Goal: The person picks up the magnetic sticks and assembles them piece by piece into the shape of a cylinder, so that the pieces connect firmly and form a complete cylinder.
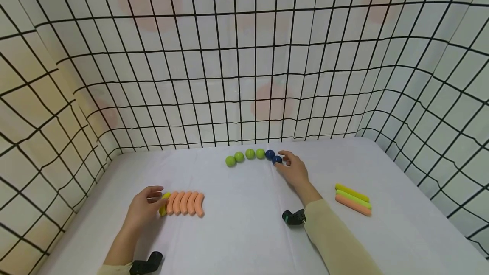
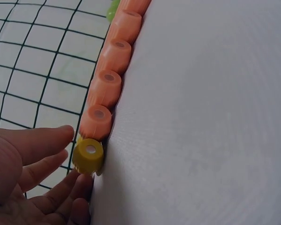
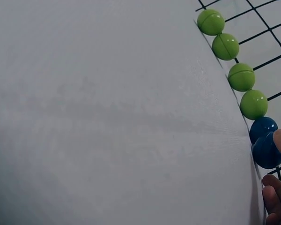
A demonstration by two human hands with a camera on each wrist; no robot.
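My left hand [image 1: 142, 207] is at a yellow curved piece [image 1: 163, 209], its fingers spread around the near part of it. In the left wrist view the yellow piece [image 2: 89, 156] stands between the fingers, without a clear pinch. Beside it, several orange sausage-shaped pieces [image 1: 185, 203] lie in a row. At the back, my right hand [image 1: 295, 171] has its thumb by a dark blue ball [image 1: 277, 160], which the thumb partly covers in the right wrist view; the other fingers are apart from it. A second blue ball [image 1: 269, 154] touches several green balls [image 1: 250, 153] in an arc.
Three sticks, yellow [image 1: 352, 192], lime [image 1: 353, 198] and orange [image 1: 353, 205], lie together at right. A black wire grid [image 1: 244, 63] borders the back and sides of the white-covered table [image 1: 237, 237]. Black wrist devices [image 1: 293, 217] are on both forearms.
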